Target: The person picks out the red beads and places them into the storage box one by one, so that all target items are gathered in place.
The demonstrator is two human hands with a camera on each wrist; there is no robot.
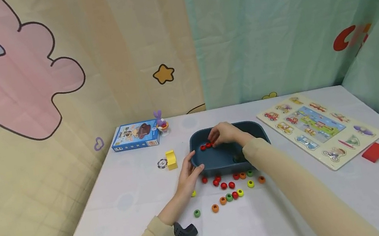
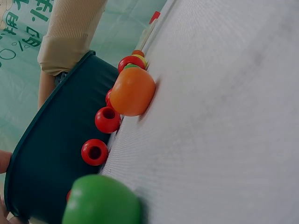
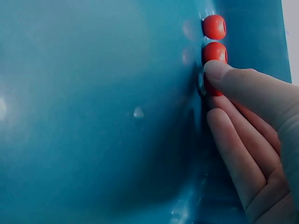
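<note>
A dark blue-green tray point(image 1: 221, 170) with raised walls stands on the table. Inside it, my right hand point(image 1: 226, 133) pinches a red bead point(image 3: 212, 88) between thumb and fingers, down by the wall. Two more red beads point(image 3: 214, 27) lie in line with that one along the same wall. My left hand point(image 1: 186, 177) holds the tray's near left corner, thumb and fingers at the rim. Just in front of the tray, red, orange, yellow and green beads are scattered, among them an orange bead point(image 2: 133, 91) and a green bead point(image 2: 103, 200).
A blue box point(image 1: 135, 136) and a purple rabbit figure point(image 1: 161, 122) stand at the back left. Nearer are a yellow block point(image 1: 171, 160) and a round black-and-white chip point(image 1: 162, 164). On the right lie a picture puzzle board point(image 1: 321, 129) and a red square point(image 1: 374, 152).
</note>
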